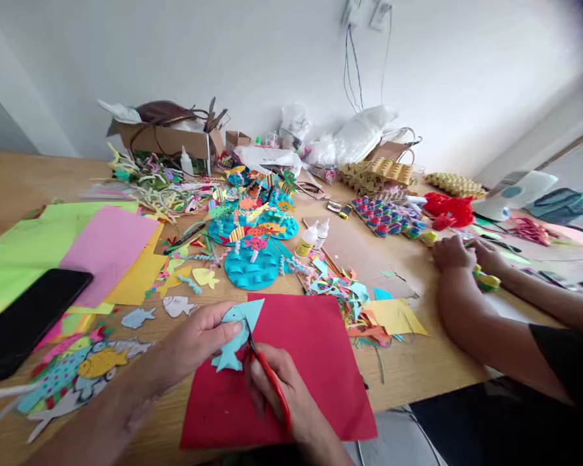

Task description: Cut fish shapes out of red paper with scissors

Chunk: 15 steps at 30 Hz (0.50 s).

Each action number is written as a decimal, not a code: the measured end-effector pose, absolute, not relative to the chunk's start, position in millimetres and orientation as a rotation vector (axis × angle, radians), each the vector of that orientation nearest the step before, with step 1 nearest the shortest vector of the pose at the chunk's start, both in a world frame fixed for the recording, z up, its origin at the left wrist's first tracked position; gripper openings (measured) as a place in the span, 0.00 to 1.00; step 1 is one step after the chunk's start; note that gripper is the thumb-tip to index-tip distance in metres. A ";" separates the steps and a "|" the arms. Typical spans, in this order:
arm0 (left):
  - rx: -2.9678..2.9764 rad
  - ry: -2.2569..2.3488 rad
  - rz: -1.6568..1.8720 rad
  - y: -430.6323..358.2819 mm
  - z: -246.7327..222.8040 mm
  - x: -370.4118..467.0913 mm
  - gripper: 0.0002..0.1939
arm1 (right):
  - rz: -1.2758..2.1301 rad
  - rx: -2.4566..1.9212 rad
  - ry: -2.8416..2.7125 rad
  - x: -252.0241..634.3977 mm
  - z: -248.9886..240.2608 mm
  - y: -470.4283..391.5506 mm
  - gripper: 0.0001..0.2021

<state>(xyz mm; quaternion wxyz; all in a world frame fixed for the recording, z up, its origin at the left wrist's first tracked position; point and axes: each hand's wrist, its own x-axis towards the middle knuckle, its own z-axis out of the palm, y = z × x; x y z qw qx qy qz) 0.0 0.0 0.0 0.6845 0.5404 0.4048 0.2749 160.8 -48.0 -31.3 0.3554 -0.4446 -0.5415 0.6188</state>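
Note:
A light blue paper fish [230, 357] is pinched in my left hand [214, 330], with a pointed flap of the same paper at its upper right. My right hand [282, 382] holds scissors with red handles [274, 387]; their dark blades meet the edge of the blue paper. Both hands are above a red sheet [315, 362] lying on the wooden table [408, 382]. Left of my left hand lie a small blue fish cutout [138, 317], a white one [177, 306] and a yellow one [100, 364].
A black phone [39, 317] rests on coloured sheets at left. Turquoise bases [251, 268] with paper fish, glue bottles [307, 241] and paper scraps [359, 291] lie beyond the red sheet. Another person's hands [459, 254] work at right, near egg cartons [379, 173].

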 end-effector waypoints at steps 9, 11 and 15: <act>1.161 0.969 0.688 -2.3 1.8 3.9 0.11 | 1.548 -1.132 -1.401 160.1 -38.0 -49.2 0.29; 1.148 0.954 0.689 -2.3 2.1 4.4 0.11 | 1.541 -1.140 -1.392 159.2 -38.8 -49.2 0.29; 1.155 0.950 0.700 -1.8 -0.5 4.4 0.11 | 1.537 -1.143 -1.394 158.5 -41.1 -49.0 0.28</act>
